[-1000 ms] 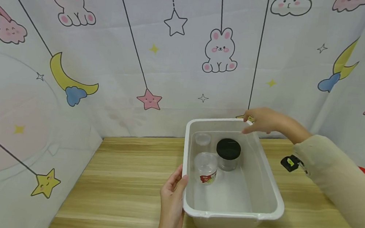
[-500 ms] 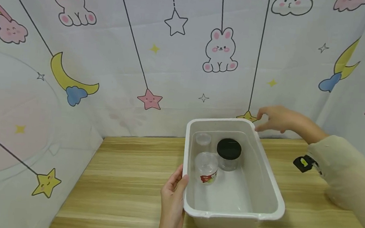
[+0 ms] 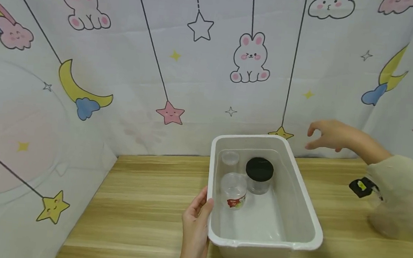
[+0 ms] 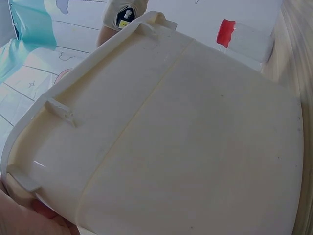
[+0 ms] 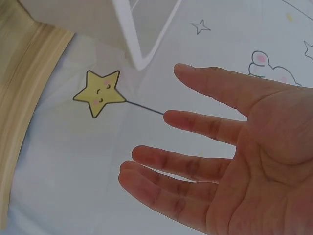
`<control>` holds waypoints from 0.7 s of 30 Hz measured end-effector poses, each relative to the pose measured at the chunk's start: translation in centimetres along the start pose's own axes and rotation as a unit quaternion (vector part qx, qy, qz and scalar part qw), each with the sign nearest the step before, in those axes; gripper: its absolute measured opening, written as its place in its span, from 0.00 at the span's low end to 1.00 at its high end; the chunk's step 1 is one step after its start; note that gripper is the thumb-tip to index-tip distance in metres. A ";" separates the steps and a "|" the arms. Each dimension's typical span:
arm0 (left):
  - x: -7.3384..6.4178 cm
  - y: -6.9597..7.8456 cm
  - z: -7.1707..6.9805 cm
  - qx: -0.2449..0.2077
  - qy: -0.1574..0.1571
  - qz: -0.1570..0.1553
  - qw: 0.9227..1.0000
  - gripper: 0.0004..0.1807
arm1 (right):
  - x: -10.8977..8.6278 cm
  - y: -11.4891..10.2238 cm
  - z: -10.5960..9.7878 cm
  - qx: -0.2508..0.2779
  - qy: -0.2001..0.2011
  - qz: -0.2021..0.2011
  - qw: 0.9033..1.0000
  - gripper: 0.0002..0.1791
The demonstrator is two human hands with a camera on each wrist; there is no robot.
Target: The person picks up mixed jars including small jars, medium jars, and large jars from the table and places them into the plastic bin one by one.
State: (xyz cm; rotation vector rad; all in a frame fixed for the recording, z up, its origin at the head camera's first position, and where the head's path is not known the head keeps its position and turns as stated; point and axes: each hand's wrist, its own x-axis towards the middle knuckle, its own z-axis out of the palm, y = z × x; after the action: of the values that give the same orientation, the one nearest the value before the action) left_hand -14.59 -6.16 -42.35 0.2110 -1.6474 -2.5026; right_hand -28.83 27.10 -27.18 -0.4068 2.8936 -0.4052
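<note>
A white plastic basin [image 3: 306, 192] is in the middle of the head view, over the wooden table. My left hand [image 3: 196, 227] grips its left rim, thumb on the rim and fingers along the outer wall. Inside, toward the left and back, are a clear jar with a black lid [image 3: 259, 169], a clear tub with a red label [image 3: 233, 189] and a smaller clear container [image 3: 230, 159]. To the right of the basin's back corner, my right hand [image 3: 331, 134] hangs in the air, holding nothing. The right wrist view shows its fingers [image 5: 195, 166] spread and relaxed.
A clear jar with a red lid [image 4: 244, 39] stands on the table [image 3: 139, 205], to the right of the basin. The right sleeve [image 3: 405, 198] partly covers it in the head view. A cloth backdrop [image 3: 203, 83] with printed rabbits and stars rises behind the table.
My right hand has moved right, away from the basin's back right corner. More of the jar by the sleeve now shows. The left hand and the basin have stayed in place.
</note>
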 end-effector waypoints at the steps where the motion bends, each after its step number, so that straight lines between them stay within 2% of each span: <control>1: 0.0 0.0 0.0 0.001 -0.001 0.000 1.000 0.24 | -0.2 0.2 0.0 -0.003 0.000 0.003 1.000 0.25; 13: 0.0 -0.1 0.0 -0.004 -0.002 0.007 1.000 0.24 | -1.6 2.4 -0.2 -0.010 0.003 0.024 1.000 0.26; 21: 0.0 -0.1 -0.1 -0.005 0.000 0.001 1.000 0.24 | -2.1 4.0 -0.2 -0.014 0.007 0.032 0.999 0.27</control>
State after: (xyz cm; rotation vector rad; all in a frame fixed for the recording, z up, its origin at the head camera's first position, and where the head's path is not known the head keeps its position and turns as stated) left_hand -14.56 -6.22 -42.46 0.2095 -1.6347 -2.5089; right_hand -27.86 31.49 -27.81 -0.3158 2.9194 -0.3585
